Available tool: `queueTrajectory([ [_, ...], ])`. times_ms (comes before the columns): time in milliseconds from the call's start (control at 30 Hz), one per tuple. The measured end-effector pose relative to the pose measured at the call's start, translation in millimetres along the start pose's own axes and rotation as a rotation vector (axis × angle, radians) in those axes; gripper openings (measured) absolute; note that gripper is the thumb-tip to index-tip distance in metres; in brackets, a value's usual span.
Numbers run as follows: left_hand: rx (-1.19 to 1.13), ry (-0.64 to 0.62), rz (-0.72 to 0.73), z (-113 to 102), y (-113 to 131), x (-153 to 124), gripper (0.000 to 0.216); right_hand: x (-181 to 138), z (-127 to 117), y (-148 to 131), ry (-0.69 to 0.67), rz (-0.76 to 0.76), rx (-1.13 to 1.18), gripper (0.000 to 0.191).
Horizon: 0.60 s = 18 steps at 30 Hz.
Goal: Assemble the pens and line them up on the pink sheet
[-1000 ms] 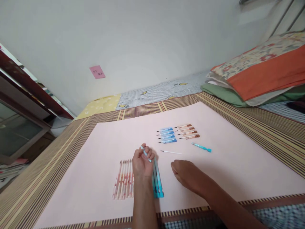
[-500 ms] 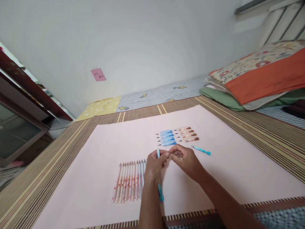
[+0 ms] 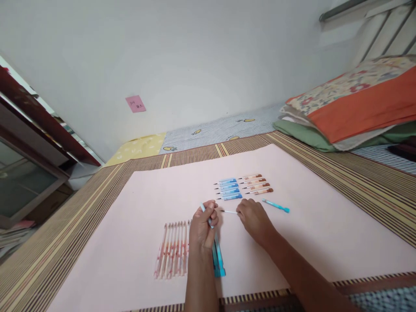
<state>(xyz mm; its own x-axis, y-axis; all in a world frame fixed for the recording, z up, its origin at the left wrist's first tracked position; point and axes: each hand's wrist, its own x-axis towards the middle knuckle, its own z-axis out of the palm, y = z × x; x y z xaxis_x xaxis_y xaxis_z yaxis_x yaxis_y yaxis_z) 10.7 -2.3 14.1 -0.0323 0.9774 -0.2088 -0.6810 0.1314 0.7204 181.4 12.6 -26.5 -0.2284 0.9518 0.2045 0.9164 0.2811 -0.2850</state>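
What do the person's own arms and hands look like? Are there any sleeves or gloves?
No sleeves or gloves show. The left hand and right hand are bare, and so are the left forearm and right forearm, which narrow toward the wrists. I see no watch or bracelet.

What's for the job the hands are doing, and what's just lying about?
Probably job things:
light-blue tube, in the left hand
white stick, at the right hand
pink pens, turquoise pens, lone turquoise piece, blue pieces, brown-ended pieces
pink sheet underneath

Probably just around:
orange flowered bedding
yellow cloth
pink note on the wall
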Motion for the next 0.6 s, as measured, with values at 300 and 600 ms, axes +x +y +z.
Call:
queueTrajectory([
  [300,-0.085,0.07,0.024,-5.0,1.5,3.3,0.026,-8.8,-14.1,-2.2,0.126,0.17,0.716,0.004],
  [600,-0.068,0.095,0.051,-4.5,1.7,4.3,0.026,-18.1,-37.2,-16.3,0.114,0.096,0.85,0.011],
])
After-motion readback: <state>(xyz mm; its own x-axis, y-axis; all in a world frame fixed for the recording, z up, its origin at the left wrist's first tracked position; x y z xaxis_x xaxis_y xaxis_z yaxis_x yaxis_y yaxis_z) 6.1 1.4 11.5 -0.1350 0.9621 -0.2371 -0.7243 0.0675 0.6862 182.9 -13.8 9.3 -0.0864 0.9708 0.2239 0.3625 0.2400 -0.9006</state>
